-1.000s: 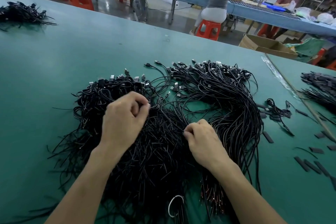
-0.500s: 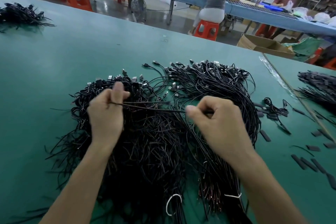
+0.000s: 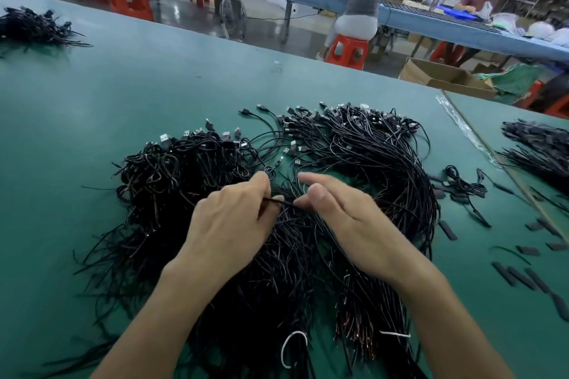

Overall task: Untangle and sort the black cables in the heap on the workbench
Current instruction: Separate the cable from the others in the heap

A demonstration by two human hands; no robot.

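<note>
Heap [image 3: 385,181] x1 of black cables; L hand [image 3: 228,224] in pinch on 1 cable [image 3: 283,202], R hand [image 3: 354,224] grip unclear.

Your left forearm [image 3: 160,311] and right forearm [image 3: 431,311] come in bare over the near edge of the workbench [image 3: 154,86] and angle toward each other, so your hands almost meet at its middle. Your left hand [image 3: 228,224] lies back-up, fingers curled, thumb and forefinger pinching a thin black cable [image 3: 281,202]. Your right hand [image 3: 348,218] faces it, forefinger stretched forward, thumb and a lower fingertip nipping the same cable's other end.
</note>
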